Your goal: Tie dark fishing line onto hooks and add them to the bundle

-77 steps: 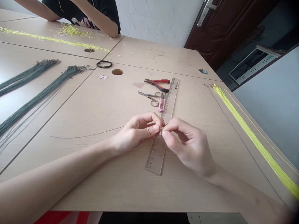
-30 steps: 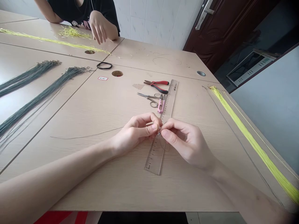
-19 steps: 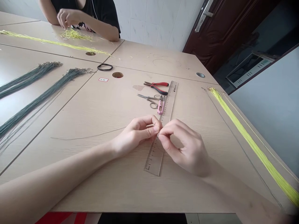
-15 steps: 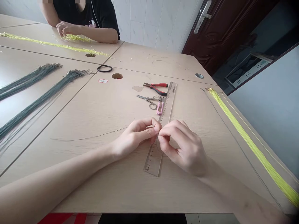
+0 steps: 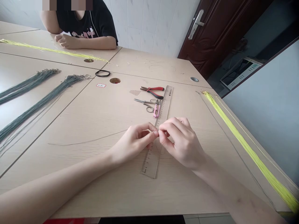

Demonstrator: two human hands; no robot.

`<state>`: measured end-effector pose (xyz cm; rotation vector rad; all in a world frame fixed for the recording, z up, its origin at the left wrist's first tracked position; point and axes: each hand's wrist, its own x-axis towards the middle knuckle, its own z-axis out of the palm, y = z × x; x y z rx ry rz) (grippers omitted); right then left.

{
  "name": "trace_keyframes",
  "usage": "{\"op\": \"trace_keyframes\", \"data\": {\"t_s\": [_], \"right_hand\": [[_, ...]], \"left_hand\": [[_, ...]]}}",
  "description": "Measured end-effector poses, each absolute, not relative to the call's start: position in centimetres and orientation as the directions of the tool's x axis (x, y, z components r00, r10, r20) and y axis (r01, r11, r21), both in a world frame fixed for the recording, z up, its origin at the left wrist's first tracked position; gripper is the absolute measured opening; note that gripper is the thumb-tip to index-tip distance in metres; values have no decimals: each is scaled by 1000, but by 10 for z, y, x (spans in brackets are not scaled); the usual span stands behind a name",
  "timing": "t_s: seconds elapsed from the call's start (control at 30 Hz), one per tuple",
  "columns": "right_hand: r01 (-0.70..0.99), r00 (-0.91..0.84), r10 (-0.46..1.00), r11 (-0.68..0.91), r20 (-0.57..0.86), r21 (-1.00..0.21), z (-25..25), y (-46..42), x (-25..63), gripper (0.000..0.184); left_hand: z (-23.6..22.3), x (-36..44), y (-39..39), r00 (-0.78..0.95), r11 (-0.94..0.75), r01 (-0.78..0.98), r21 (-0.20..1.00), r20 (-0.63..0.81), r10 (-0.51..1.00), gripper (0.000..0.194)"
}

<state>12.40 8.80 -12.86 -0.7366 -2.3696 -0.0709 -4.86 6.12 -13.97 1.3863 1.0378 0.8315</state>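
My left hand [image 5: 137, 138] pinches a thin dark cord [image 5: 93, 138], whose loose end trails left across the table. My right hand [image 5: 179, 138] is closed too, its thumb and fingertips meeting those of my left hand on the same cord. A small loop of cord hangs below the fingertips. Both hands are above a clear plastic ruler [image 5: 149, 166] that lies lengthwise in front of me. Just beyond them rest pink thread snips [image 5: 157, 110], small metal scissors [image 5: 146, 102] and red-and-black pliers [image 5: 154, 91]. What sits between the fingertips is too small to make out.
Grey-green cord bundles [image 5: 44, 99] with metal clasps lie at left. A yellow cord bundle [image 5: 243, 140] runs along the right edge, another [image 5: 58, 50] across the far left. A black band [image 5: 102, 73] lies by a table hole [image 5: 115, 81]. A person [image 5: 86, 34] sits opposite.
My hands stay together at the cord, with only small finger shifts. The view has tilted slightly. The person opposite has drawn a hand back, and the yellow strands beneath it no longer show.
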Motion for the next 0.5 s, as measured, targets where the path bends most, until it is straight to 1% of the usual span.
{"op": "trace_keyframes", "data": {"t_s": [0.13,0.27,0.37,0.5], "right_hand": [[511,-659,481,851,578,-125,-126,88,125,13],[487,-676,473,862,565,-140,-125,88,125,13],[474,-672,483,863,562,-176,-126,89,126,13],[467,-646,525,846,553,-257,-126,88,127,13]], "left_hand": [[-141,-50,59,351,24,138,990,-71,934,26],[-141,-50,61,365,0,117,993,-43,930,23],[-140,-49,63,372,-13,96,995,-23,928,23],[-139,-49,63,376,-17,76,997,-12,927,22]]}}
